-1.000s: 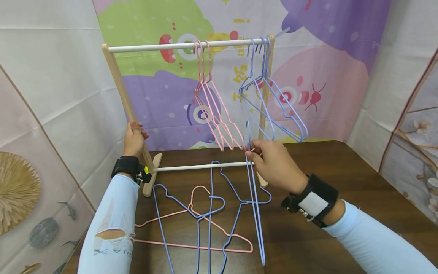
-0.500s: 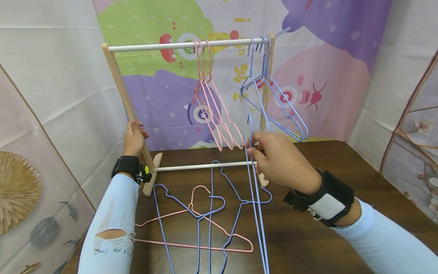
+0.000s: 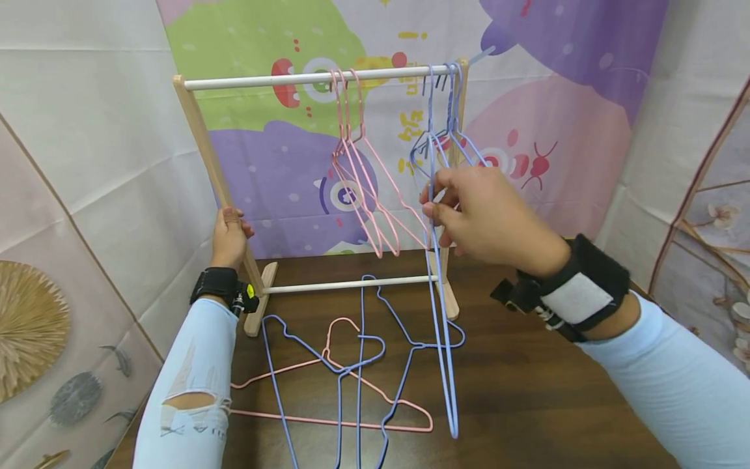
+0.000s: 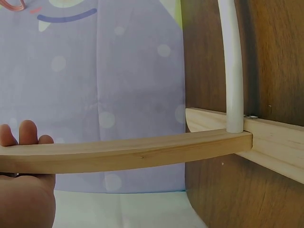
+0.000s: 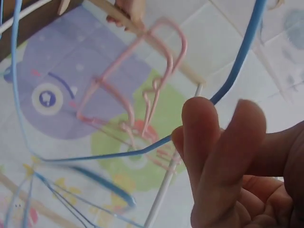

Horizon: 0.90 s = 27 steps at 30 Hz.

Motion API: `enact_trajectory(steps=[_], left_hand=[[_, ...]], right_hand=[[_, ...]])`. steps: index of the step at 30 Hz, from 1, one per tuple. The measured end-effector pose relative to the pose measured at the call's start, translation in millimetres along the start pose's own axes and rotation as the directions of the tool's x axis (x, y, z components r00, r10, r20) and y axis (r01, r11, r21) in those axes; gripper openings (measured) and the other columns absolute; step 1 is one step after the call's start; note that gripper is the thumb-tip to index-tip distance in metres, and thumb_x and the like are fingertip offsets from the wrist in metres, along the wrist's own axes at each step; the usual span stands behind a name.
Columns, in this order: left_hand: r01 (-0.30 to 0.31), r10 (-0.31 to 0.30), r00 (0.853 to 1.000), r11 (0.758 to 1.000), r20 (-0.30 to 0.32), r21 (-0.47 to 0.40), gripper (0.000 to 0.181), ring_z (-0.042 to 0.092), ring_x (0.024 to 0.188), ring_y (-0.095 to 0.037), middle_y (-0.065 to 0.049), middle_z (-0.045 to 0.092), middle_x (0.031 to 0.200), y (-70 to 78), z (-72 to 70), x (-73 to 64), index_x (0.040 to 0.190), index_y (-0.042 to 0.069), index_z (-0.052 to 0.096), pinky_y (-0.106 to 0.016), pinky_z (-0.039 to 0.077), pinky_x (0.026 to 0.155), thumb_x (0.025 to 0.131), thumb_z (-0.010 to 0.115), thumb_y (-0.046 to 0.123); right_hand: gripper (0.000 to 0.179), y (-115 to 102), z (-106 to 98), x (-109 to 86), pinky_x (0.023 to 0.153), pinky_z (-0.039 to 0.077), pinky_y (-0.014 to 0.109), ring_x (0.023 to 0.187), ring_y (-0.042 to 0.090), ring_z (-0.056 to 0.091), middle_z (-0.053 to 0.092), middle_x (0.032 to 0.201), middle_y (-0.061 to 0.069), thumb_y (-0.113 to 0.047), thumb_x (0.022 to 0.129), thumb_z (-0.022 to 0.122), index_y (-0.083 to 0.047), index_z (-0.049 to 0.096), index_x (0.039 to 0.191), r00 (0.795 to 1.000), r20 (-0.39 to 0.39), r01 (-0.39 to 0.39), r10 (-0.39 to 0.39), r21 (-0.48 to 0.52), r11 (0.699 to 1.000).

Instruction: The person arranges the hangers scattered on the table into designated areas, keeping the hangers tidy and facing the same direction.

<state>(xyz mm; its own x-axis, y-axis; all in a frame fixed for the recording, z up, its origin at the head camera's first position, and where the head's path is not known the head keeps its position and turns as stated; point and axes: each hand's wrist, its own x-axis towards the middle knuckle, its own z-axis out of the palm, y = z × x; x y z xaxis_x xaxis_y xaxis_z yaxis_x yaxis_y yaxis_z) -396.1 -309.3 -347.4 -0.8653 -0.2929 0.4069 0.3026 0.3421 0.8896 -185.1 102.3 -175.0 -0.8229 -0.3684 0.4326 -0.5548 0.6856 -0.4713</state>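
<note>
My left hand [image 3: 230, 236] grips the left wooden post [image 3: 202, 140] of a small clothes rack; in the left wrist view its fingers [image 4: 28, 132] wrap around the wood. With thumb and fingers, my right hand [image 3: 486, 215] pinches a blue hanger [image 3: 454, 426], which hangs nearly edge-on in front of the rack's right side. Its hook reaches up beside the blue hangers [image 3: 451, 107] on the white top rail [image 3: 252, 81]. Whether that hook touches the rail cannot be told. Three pink hangers [image 3: 361, 107] hang left of them, one touching or overlapping the held hanger.
On the brown table [image 3: 527, 391] lie a pink hanger [image 3: 310, 421] and two blue hangers, one at left [image 3: 274, 374] crossing over the pink one. A lower white bar [image 3: 351, 285] joins the rack's wooden feet. A patterned cloth [image 3: 275, 176] hangs behind.
My right hand has risen with the blue hanger, from near the lower bar to well up the rack's right side. The nearest pink hanger has swung slightly right. My left hand keeps its place.
</note>
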Motion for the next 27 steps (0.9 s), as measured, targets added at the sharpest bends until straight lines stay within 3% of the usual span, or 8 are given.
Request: enact_trajectory(steps=[11,20,27], left_hand=[[0.009,-0.008,1.000,1.000,-0.018,0.025,0.059,0.055,0.078,-0.005,-0.003,0.048,0.089,0.9,0.6,-2.9,0.123,0.002,0.044,-0.025,0.046,0.084,0.107,0.014,0.050],[-0.001,0.001,1.000,1.000,-0.018,0.030,0.061,0.056,0.079,-0.007,-0.006,0.049,0.090,1.7,2.1,-2.9,0.125,-0.001,0.043,-0.028,0.047,0.087,0.107,0.014,0.050],[-0.010,0.011,1.000,0.999,-0.028,0.039,0.062,0.056,0.078,-0.006,-0.006,0.049,0.089,2.7,2.0,-3.1,0.126,-0.002,0.044,-0.027,0.048,0.086,0.107,0.014,0.050]], right_hand=[[0.013,7,-24,64.4,0.051,0.051,0.024,0.066,0.025,0.070,0.072,0.082,0.012,-0.009,0.104,0.058,0.001,0.066,0.100,0.998,0.012,-0.053,0.054,-0.094,0.994],[0.013,25,-24,91.0,0.050,0.049,0.021,0.060,0.014,0.064,0.069,0.082,0.010,-0.010,0.103,0.060,0.002,0.066,0.102,0.993,-0.045,-0.111,0.107,-0.088,0.990],[0.013,34,-26,106.9,0.049,0.048,0.020,0.058,0.008,0.059,0.068,0.083,0.009,-0.010,0.103,0.060,0.001,0.067,0.102,0.988,-0.091,-0.138,0.126,-0.139,0.981]])
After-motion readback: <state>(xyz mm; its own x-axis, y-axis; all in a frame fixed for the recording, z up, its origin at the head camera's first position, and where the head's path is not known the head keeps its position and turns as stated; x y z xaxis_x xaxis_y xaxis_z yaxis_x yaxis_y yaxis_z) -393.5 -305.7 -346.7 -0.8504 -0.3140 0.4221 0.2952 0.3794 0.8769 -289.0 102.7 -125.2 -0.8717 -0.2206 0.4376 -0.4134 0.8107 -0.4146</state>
